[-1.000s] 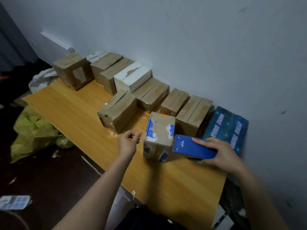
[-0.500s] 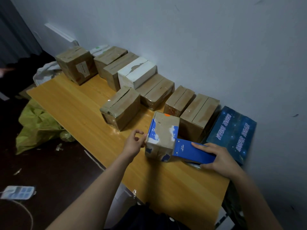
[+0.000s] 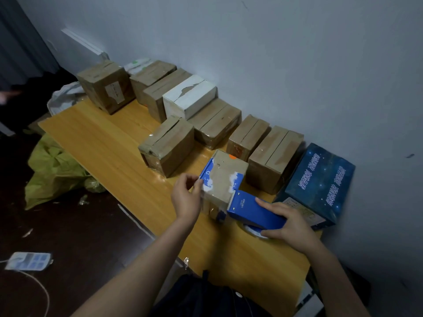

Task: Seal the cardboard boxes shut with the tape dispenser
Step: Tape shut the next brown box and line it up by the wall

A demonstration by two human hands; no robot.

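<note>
Blue, the dispenser (image 3: 254,209) was gripped by the right hand (image 3: 290,225), with the fingers laid along its top and the thumb tucked beneath. Its toothed front end was set against the right side of the box (image 3: 225,179). The left hand (image 3: 185,200) was curled at the box's upper left edge, which was pinched between thumb and forefinger. The box, brown with torn blue and white patches, was stood on the bench (image 3: 103,145) between the two hands. Behind it, brown boxes (image 3: 272,154) were ranged in a row along the wall (image 3: 274,65), with a white box (image 3: 190,97) among them. A front box (image 3: 167,147) was set forward of that row. A dark blue carton (image 3: 320,179), printed in white, was laid at the right end, just beside the right hand. Past the bench's left edge a yellow bag (image 3: 52,170) was heaped on the floor (image 3: 80,225), and a power strip (image 3: 28,260) was laid nearer the viewer.
</note>
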